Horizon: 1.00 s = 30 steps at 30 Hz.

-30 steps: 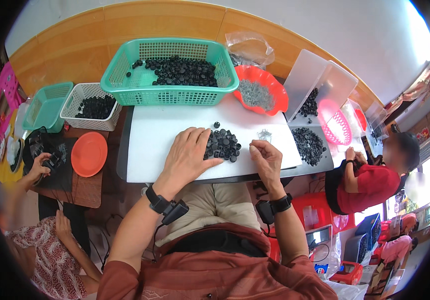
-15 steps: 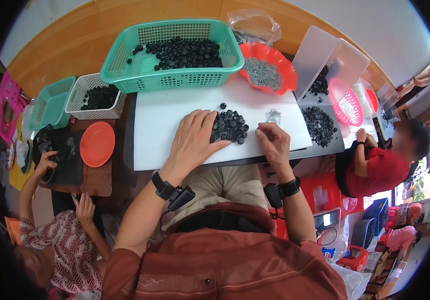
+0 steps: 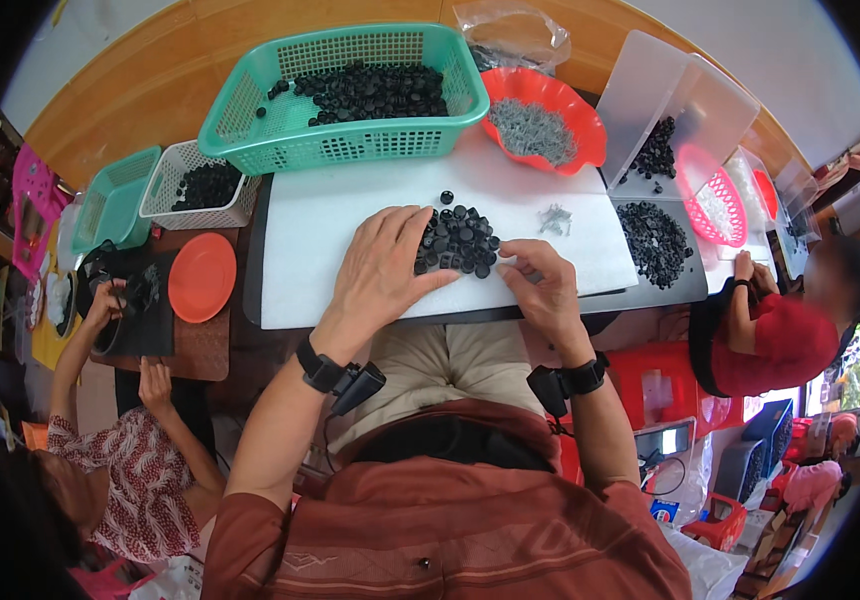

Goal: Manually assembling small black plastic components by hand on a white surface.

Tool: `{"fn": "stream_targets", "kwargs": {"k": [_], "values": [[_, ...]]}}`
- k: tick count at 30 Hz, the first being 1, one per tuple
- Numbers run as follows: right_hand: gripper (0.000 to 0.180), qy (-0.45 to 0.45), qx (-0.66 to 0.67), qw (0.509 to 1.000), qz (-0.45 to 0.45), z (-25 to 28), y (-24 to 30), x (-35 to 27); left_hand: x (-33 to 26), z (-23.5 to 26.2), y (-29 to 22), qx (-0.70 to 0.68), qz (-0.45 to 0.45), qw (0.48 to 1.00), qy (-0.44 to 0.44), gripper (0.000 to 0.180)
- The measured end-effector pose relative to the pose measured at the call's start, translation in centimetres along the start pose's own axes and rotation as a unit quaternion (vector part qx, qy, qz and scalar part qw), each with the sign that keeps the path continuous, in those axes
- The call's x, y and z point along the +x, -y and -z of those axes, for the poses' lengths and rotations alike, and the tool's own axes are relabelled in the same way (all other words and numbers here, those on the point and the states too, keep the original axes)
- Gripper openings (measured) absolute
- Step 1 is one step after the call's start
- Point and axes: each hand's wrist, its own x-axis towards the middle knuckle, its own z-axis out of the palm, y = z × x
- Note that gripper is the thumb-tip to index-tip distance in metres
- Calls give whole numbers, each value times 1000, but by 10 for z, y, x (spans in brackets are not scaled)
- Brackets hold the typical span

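A heap of small round black plastic knobs (image 3: pixel 458 240) lies on a white foam sheet (image 3: pixel 320 215) in front of me. My left hand (image 3: pixel 380 264) rests along the heap's left side, fingers stretched and thumb spread along its near edge. At the right edge of the heap is my right hand (image 3: pixel 544 286), its fingers bent and thumb close to the forefinger. Whatever is between those fingertips is too small to make out. One loose knob (image 3: pixel 447 197) sits just beyond the heap. Some small silvery screws (image 3: pixel 554 219) lie on the sheet beyond my right hand.
Behind the sheet stand a green basket (image 3: pixel 350 152) of black knobs and a red scalloped bowl (image 3: pixel 591 140) of screws. More black parts (image 3: pixel 656 243) lie at the right. An orange-red plate (image 3: pixel 202 277) is at the left. Co-workers sit on both sides.
My right hand has moved left to the edge of the knob heap. My left hand stays beside the heap, and the whole view has shifted slightly.
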Motion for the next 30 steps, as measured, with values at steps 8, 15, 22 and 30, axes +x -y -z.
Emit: {"fn": "stream_targets", "kwargs": {"k": [8,15,22,30], "values": [[34,10,-46,998,52,-3,9,4,1,1,-3,5,2,1000,4,77],[31,22,-137,989,47,-7,19,9,0,2,-5,8,10,1000,9,77],[30,20,-150,987,50,-8,14,4,0,0,-5,7,9,1000,9,78],[29,31,-176,979,99,-5,12,5,0,3,-8,8,4,1000,-11,75]]}}
